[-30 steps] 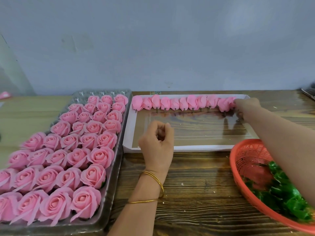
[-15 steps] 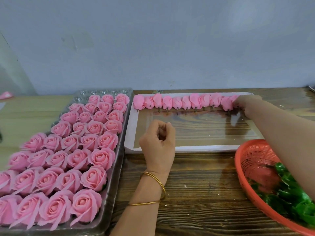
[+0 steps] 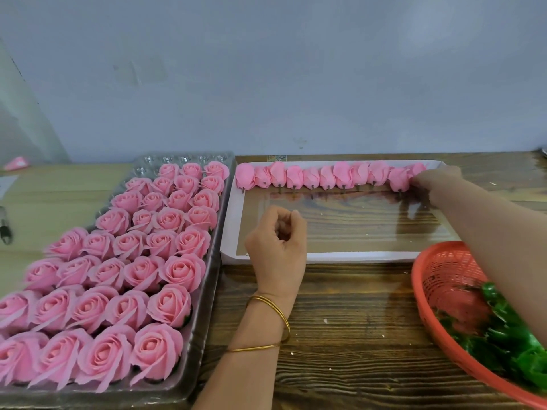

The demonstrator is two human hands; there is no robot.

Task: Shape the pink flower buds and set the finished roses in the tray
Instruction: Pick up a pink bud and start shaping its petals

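**Right hand at the end of the bud row**

My right hand reaches to the right end of the row of closed pink flower buds lined along the back of the shallow white cardboard box. Its fingers touch the last bud, but I cannot tell whether they pinch it. My left hand hovers over the box's near edge, fingers curled, holding nothing visible. Finished open pink roses fill the clear plastic tray just left of the box.

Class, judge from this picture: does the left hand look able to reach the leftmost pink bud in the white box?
Probably yes. The left hand hovers curled, seemingly empty, at the near edge of the white box; the leftmost bud lies just beyond, only bare box floor between.
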